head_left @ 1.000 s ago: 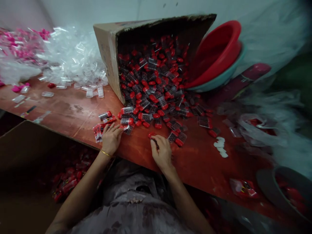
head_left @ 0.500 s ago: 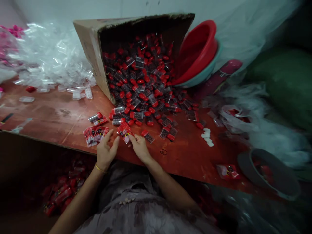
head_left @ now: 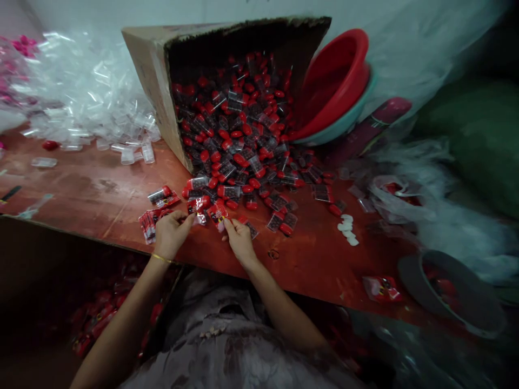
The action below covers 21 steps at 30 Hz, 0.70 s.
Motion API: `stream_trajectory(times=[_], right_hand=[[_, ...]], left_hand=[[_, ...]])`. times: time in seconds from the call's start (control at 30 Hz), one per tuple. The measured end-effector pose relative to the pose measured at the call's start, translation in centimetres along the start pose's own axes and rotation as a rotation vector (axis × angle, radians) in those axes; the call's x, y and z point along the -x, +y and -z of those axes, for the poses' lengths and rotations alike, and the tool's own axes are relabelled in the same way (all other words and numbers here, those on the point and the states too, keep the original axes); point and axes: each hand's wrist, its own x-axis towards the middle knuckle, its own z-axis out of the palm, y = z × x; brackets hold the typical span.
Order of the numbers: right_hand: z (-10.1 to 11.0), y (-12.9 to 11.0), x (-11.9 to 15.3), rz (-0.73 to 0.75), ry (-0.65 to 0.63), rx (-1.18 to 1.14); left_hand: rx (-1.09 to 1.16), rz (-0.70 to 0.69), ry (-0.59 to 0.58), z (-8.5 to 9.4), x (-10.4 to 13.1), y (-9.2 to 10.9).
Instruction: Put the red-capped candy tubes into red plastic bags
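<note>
My right hand (head_left: 242,241) pinches a small red printed packet (head_left: 219,210) between thumb and fingers, just above the table. Closed at the fingertips, my left hand (head_left: 172,233) grips a second red printed packet (head_left: 198,206), held beside the first. A fanned pile of similar packets (head_left: 148,224) lies behind my left hand, partly covered by it. Beyond that pile rests a clear tube with a red cap (head_left: 160,193). In front of both hands spreads a heap of small clear containers with red caps and dark contents (head_left: 239,140), spilling from a cardboard box (head_left: 146,81) on its side.
Clear empty containers (head_left: 97,102) are piled at the left. Right of the box lean a red basin (head_left: 336,81), a pale blue basin (head_left: 344,121) and a purple bottle (head_left: 377,121). White discs (head_left: 347,229), plastic bags (head_left: 438,216) and a grey bowl (head_left: 417,275) lie rightward on the red table (head_left: 308,265).
My left hand, earlier with fingers apart, now pinches a packet. My right hand has shifted slightly right with its packet. The view has moved a little.
</note>
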Motion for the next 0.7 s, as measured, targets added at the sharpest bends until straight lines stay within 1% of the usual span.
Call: stream_trajectory(times=[0.07,0.1,0.13,0.2,0.3,0.37,0.4,0.43,0.47,0.5,0.53,0.57,0.6,0.63,0.7], right_hand=[[0.1,0.1,0.1,0.018,-0.006,-0.018],[0.2,0.1,0.2,0.035,-0.008,-0.002],[0.2,0.2,0.3,0.058,-0.003,0.027],[0.3,0.4,0.7,0.108,0.032,0.088],[0.4,0.2,1.1,0.152,0.078,0.119],[0.4,-0.3,1.3,0.161,0.057,0.089],[0.4,-0.6,1.4,0.158,0.036,0.063],[0.3,-0.8,1.5,0.151,0.014,0.033],[0.1,-1.0,1.6,0.141,-0.007,0.002],[-0.1,-1.2,1.7,0.132,-0.024,-0.023],[-0.4,-1.2,1.9,0.128,-0.039,-0.039],[-0.6,-1.2,2.1,0.13,-0.049,-0.042],[-0.9,-1.1,2.3,0.139,-0.052,-0.032],[-1.1,-0.9,2.5,0.152,-0.051,-0.01],[-1.1,-0.7,2.9,0.173,-0.056,0.046]], left_hand=[[-0.331,-0.094,0.03,0.3,-1.2,-0.1],[-0.456,-0.145,0.057,0.3,-1.7,-0.2],[-0.533,-0.184,0.089,0.3,-2.1,-0.2],[-0.603,-0.231,0.141,0.2,-2.7,-0.3],[-0.564,-0.259,0.211,0.3,-2.1,-0.2],[-0.42,-0.292,0.204,0.2,-0.8,0.1],[-0.3,-0.289,0.155,0.0,0.0,0.4],[-0.147,-0.259,0.076,-0.2,0.9,0.6],[0.03,-0.201,-0.019,-0.6,1.8,0.9],[0.219,-0.124,-0.109,-1.1,2.6,1.3],[0.406,-0.037,-0.175,-1.5,3.4,1.7],[0.574,0.047,-0.207,-2.0,4.0,2.1],[0.708,0.118,-0.214,-2.4,4.4,2.5],[0.802,0.174,-0.203,-2.7,4.7,2.9],[0.888,0.252,-0.175,-3.0,4.8,3.3]])
